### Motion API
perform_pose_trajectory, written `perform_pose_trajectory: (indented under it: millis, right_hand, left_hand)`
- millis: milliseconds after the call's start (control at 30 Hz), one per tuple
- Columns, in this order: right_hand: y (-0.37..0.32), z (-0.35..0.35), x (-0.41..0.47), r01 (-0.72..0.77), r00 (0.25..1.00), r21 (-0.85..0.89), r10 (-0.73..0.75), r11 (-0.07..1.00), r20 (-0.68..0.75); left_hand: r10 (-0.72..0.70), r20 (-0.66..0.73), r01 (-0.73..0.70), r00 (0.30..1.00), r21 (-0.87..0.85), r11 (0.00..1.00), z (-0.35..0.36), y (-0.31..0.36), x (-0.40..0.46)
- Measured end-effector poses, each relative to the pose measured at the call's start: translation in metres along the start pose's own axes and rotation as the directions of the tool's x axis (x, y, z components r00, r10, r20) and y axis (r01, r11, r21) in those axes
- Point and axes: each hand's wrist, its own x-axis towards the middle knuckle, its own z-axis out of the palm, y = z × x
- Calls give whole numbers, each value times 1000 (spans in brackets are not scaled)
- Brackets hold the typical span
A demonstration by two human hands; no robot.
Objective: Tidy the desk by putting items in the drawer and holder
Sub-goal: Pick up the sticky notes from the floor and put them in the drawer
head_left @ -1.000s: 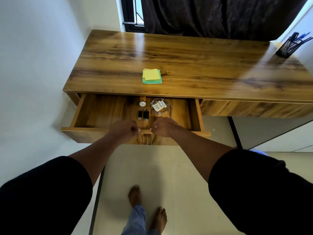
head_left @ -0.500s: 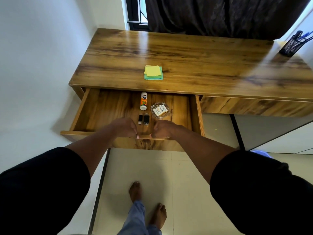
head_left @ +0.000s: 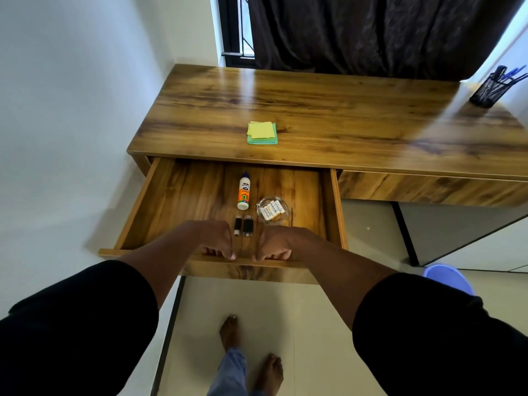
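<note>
While the glossy wood-grain desk (head_left: pixel 328 115) stands by the window, its long wooden drawer (head_left: pixel 185 195) hangs open at six o'clock; left hand (head_left: pixel 213 238) and right hand (head_left: pixel 275 242) curl over its front edge, gripping it, behind which lie a white-and-orange glue bottle (head_left: pixel 243 191) and a round glass dish of batteries (head_left: pixel 272 210).

One glue bottle (head_left: pixel 243 191), two black adapters (head_left: pixel 243 226), four batteries (head_left: pixel 272 210)

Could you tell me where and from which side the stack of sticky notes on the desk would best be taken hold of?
Probably by its two opposite side edges, coming down from above. The sticky notes lie flat on the desk, a thin square stack with bare wood all round, so fingers can pinch left and right edges. Grip low: the yellow pad sits loosely on the green one.
</note>
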Motion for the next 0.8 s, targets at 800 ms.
perform_pose_trajectory:
  millis: [800]
  right_hand:
    - [-17,40,-10,-187,867,27,152,982,474]
  left_hand:
    - [-171,464,295,869,-209,932,38,-14,-8]
